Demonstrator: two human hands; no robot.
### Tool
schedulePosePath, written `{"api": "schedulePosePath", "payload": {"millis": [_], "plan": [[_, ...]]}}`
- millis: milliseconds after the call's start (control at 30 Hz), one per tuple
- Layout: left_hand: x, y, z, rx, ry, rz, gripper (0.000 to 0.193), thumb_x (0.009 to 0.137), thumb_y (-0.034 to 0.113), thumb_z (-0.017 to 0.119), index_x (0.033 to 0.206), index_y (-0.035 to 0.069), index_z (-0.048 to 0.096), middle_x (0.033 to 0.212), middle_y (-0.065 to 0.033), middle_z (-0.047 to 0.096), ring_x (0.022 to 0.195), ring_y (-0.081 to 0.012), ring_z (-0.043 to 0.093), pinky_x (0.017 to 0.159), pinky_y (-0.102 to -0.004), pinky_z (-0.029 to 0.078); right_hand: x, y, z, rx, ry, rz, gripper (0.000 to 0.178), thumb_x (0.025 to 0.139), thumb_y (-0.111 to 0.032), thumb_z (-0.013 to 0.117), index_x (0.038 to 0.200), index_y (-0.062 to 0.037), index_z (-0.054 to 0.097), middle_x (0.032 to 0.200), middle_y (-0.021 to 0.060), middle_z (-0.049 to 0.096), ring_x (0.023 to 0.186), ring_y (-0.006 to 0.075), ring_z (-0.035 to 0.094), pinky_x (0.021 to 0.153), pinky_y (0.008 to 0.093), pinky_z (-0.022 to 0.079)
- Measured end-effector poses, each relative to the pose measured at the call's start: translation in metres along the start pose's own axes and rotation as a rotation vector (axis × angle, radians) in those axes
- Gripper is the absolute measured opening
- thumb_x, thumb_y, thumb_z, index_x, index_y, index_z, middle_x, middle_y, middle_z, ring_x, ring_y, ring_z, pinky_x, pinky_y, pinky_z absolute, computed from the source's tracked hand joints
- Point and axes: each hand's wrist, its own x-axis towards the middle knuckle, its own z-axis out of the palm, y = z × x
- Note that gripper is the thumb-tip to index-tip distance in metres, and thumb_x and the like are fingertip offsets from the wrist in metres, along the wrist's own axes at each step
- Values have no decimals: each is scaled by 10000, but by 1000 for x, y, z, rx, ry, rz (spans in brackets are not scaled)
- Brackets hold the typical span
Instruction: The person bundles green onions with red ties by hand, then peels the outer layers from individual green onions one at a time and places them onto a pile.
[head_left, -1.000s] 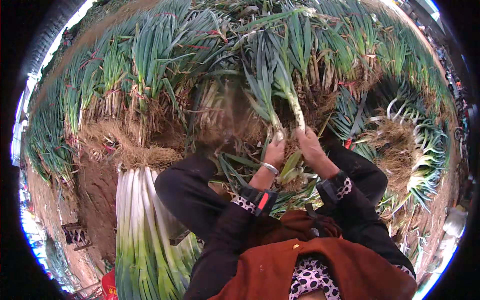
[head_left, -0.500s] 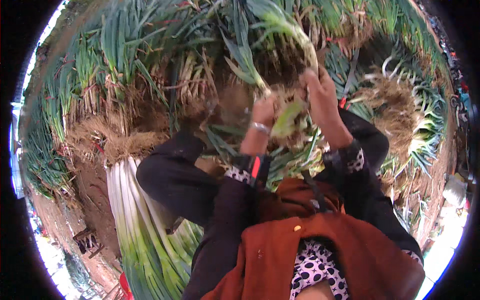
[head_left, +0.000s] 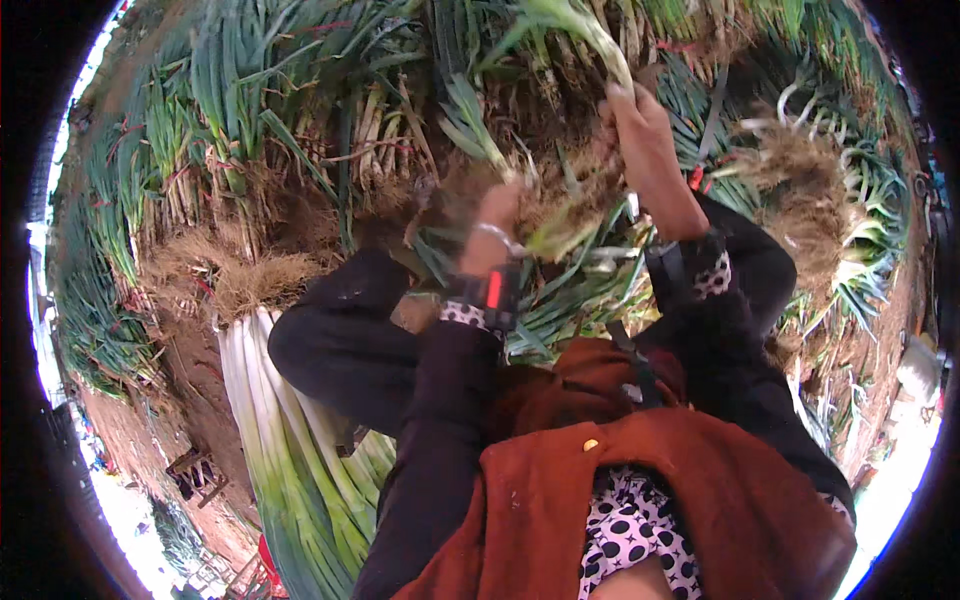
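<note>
My right hand [head_left: 648,150] is closed around the pale lower stalk of a large green onion [head_left: 603,45], its leaves rising past the top edge of the head view. Lower and to the left, my left hand [head_left: 497,208], slightly blurred, is closed on the base of a smaller green onion [head_left: 478,125]. Between and below my hands hang brown, stringy roots [head_left: 580,190], and a yellowish-green leaf [head_left: 562,238] is by them. Which onion the roots belong to I cannot tell.
Bundled green onions [head_left: 215,110] stand in rows ahead and to the left. Long white-stemmed onions [head_left: 290,420] lie by my left knee [head_left: 340,310]. A rooty pile [head_left: 800,200] sits on the right, near a blade-like tool [head_left: 713,120]. Loose leaves [head_left: 560,310] cover the ground before me.
My left hand has moved left and slightly down with the smaller onion, away from my right hand. My right hand has risen with the larger onion. The yellowish-green leaf has dropped and turned.
</note>
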Motion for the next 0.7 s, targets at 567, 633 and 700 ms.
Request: {"api": "schedulePosePath", "payload": {"millis": [567, 633, 700], "plan": [[-116, -27, 19, 336, 367, 386, 330, 833, 213, 561, 1048, -37, 546, 847, -75, 612, 730, -132, 523, 680, -286, 441, 23, 183, -41, -455, -172, 505, 543, 880, -460, 407, 1060, 30, 557, 874, 191, 614, 785, 253, 592, 710, 358, 456], [-133, -23, 46, 411, 341, 387, 354, 825, 169, 566, 1115, -29, 522, 903, -92, 613, 797, -142, 541, 729, -292, 446, 39, 175, -12, -517, -242, 529, 529, 861, -444, 464, 1034, 46, 558, 864, 165, 612, 790, 211, 583, 690, 341, 461], [-137, -29, 60, 381, 309, 463, 387, 806, 160, 580, 1146, -11, 509, 976, -148, 596, 859, -238, 553, 768, -322, 438, 61, 176, 10, -410, -285, 426, 511, 836, -426, 514, 992, 57, 565, 836, 142, 609, 760, 185, 583, 653, 341, 470]]}}
